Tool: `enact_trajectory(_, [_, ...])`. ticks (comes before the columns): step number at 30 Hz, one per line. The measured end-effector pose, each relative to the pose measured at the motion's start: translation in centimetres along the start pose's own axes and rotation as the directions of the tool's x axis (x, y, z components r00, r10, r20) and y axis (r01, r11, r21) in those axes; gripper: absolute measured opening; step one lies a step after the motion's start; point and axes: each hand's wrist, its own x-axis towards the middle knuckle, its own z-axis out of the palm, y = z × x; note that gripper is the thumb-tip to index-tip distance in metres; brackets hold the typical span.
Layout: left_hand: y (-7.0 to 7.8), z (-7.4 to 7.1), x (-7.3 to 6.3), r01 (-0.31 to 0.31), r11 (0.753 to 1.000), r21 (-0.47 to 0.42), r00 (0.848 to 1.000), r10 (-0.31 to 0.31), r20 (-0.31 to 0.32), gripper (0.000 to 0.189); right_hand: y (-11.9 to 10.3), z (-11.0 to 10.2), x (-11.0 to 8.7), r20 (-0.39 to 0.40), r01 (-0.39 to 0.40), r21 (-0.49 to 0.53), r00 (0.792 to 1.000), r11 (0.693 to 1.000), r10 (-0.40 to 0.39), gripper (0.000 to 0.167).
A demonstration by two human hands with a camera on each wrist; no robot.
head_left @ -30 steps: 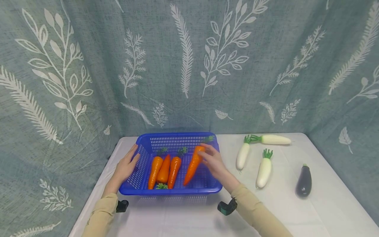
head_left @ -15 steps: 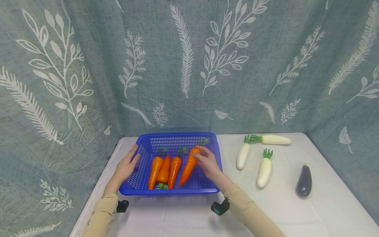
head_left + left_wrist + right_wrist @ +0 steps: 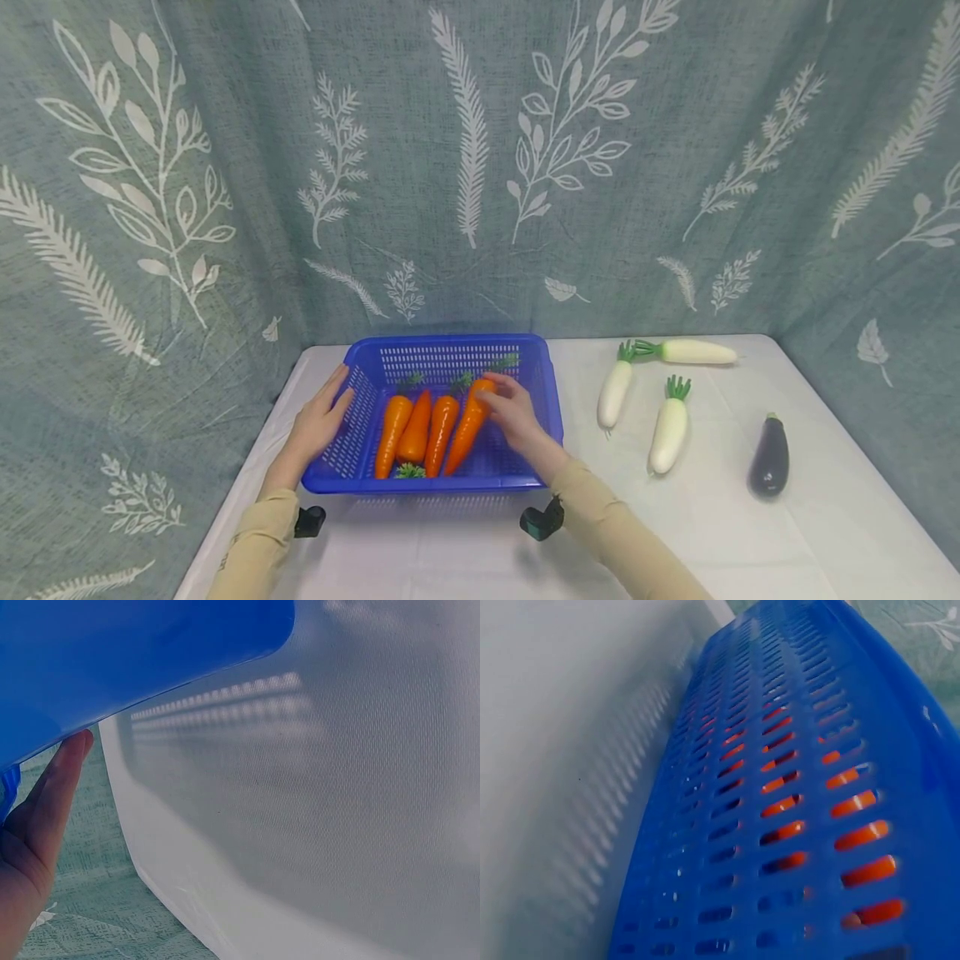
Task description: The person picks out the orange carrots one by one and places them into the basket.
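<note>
A blue plastic basket with slotted walls stands on the white table. Inside it, several orange carrots lie side by side, among them one carrot at the left and a middle carrot with its green top at the back. My right hand grips the thick end of the rightmost carrot, its tip pointing to the front of the basket. My left hand rests with straight fingers along the basket's left rim; in the left wrist view its fingers touch the blue wall from outside.
Right of the basket lie a white radish, a second radish and a third radish at the back. Farther right is a dark eggplant. A green leaf-patterned curtain hangs behind the table.
My right hand has moved left inside the basket with the carrot, bringing it close beside the other carrots. The left hand has stayed in place.
</note>
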Motion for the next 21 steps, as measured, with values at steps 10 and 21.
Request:
enact_trajectory(10, [0.1, -0.2, 0.0, -0.004, 1.0, -0.002, 1.0, 0.004, 0.005, 0.056, 0.5, 1.7, 0.2, -0.043, 0.051, -0.153, 0.997, 0.987, -0.058, 0.041])
enact_trajectory(21, [0.0, -0.1, 0.0, -0.015, 1.0, -0.009, 1.0, 0.015, -0.002, 0.056, 0.8, 2.3, 0.8, -0.122, -0.047, -0.282, 0.992, 0.958, 0.012, 0.038])
